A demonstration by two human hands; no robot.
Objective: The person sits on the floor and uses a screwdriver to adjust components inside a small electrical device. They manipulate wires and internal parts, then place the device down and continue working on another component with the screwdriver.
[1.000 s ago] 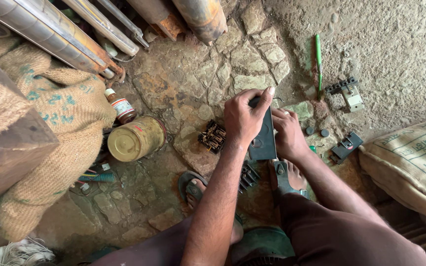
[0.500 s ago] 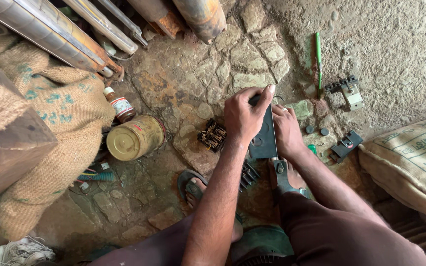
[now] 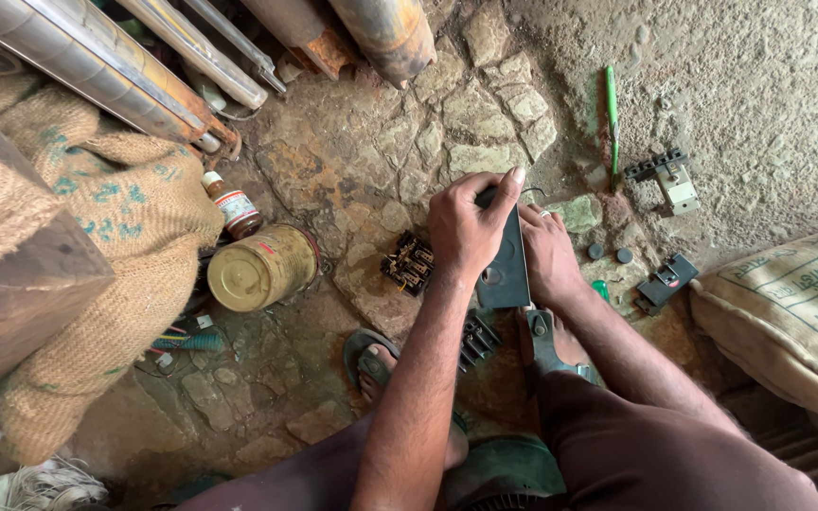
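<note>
A dark flat plate (image 3: 506, 274) is standing nearly upright on its edge over the stone floor, long side running up and away. Its face is showing a small round hole low down. The left hand (image 3: 466, 232) is gripping its top end, the right hand (image 3: 546, 257) is pressing against its far side.

left hand (image 3: 468, 232) shifted slightly up the dark flat plate (image 3: 506, 270), fingers extended

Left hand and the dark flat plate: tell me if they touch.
Touching. The head view shows the left hand with its fingers wrapped over the top edge of the dark flat plate, no gap visible.
</note>
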